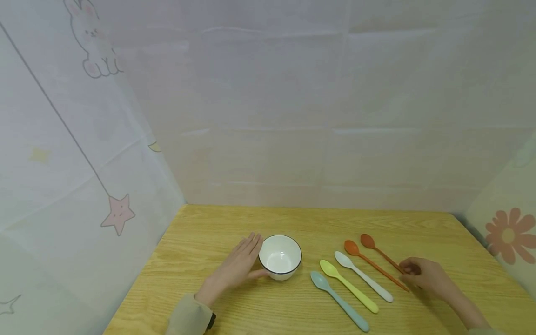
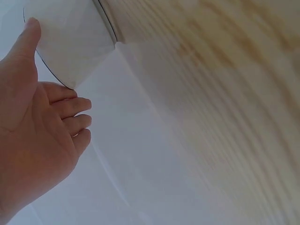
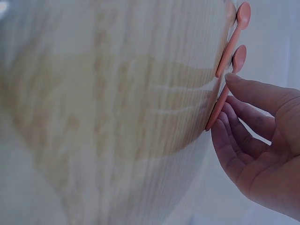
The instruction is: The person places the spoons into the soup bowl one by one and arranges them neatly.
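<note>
My left hand (image 1: 238, 265) rests against the left side of a white bowl (image 1: 279, 255) with a dark rim. Its fingers reach along the far side, and the thumb lies along the near side. In the left wrist view, thumb and index fingertip meet the bowl (image 2: 70, 42) near its rim. At the right, my right hand (image 1: 427, 277) pinches the handle of the rightmost spoon, a dark orange one (image 1: 383, 253). The right wrist view shows the thumb on one side of that spoon's handle (image 3: 225, 96) and the fingers on the other; the handle's end lies by the fingertips.
Left of the held spoon lie an orange spoon (image 1: 372, 263), a white spoon (image 1: 364, 278), a yellow-green spoon (image 1: 349, 286) and a light blue spoon (image 1: 340, 301), slanted in a row. They lie on a wooden table (image 1: 217, 223) with printed cloth walls (image 1: 268, 116) around it.
</note>
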{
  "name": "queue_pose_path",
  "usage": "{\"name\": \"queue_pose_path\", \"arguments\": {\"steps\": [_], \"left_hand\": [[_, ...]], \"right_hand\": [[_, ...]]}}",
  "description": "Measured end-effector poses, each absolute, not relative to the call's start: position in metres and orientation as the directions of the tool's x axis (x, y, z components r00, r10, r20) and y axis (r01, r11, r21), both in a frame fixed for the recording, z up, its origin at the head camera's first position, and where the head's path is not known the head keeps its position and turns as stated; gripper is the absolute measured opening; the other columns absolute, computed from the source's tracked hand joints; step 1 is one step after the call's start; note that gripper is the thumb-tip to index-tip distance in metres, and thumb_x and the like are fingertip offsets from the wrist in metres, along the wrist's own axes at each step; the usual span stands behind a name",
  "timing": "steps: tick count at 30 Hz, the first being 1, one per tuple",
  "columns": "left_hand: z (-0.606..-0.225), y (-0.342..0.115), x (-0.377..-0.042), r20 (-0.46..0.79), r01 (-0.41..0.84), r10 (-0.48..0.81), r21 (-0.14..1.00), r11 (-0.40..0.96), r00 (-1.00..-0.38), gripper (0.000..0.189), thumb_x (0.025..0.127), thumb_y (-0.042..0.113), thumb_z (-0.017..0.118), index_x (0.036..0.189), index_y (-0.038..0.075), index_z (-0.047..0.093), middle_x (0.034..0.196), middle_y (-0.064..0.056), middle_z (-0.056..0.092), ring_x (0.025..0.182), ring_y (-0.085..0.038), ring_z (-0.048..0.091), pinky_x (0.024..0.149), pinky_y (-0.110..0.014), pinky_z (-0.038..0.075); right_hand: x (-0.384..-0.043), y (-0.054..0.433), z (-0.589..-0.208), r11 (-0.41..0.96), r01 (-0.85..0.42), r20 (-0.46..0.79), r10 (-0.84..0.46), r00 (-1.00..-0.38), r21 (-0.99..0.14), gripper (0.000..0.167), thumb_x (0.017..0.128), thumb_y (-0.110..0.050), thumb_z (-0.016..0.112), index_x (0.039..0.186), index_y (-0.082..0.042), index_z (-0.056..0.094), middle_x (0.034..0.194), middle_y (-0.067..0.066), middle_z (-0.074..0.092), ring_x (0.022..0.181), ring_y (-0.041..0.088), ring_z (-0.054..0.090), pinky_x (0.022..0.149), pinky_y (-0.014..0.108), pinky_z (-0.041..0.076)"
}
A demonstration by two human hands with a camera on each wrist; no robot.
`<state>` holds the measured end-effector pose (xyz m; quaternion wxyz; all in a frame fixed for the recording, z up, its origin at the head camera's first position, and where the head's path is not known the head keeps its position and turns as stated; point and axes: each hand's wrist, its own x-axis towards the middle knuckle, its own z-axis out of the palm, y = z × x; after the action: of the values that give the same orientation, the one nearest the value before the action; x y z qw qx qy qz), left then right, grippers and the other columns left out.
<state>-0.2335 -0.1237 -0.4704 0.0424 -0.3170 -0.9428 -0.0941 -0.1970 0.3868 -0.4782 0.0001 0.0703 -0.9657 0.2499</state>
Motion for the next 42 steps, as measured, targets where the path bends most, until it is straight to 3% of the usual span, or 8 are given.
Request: {"name": "queue_pose_path", "arguments": {"steps": [42], "left_hand": [[-0.4681, -0.1240, -0.2316, 0.167, 0.618, 0.598, 0.120, 0.777, -0.784, 0.092, 0.093, 0.063, 0.053, 0.153, -0.004, 0.031, 0.161, -0.021, 0.030, 0.152, -0.036, 0.027, 0.124, -0.048, 0.030]], "right_hand": [[-0.1959, 0.3851, -0.4785, 0.897, -0.112, 0.086, -0.083, -0.993, -0.428, 0.013, 0.084, -0.009, 0.074, 0.095, -0.002, 0.072, 0.085, 0.000, 0.072, 0.070, -0.011, 0.053, 0.062, 0.017, 0.049]]}}
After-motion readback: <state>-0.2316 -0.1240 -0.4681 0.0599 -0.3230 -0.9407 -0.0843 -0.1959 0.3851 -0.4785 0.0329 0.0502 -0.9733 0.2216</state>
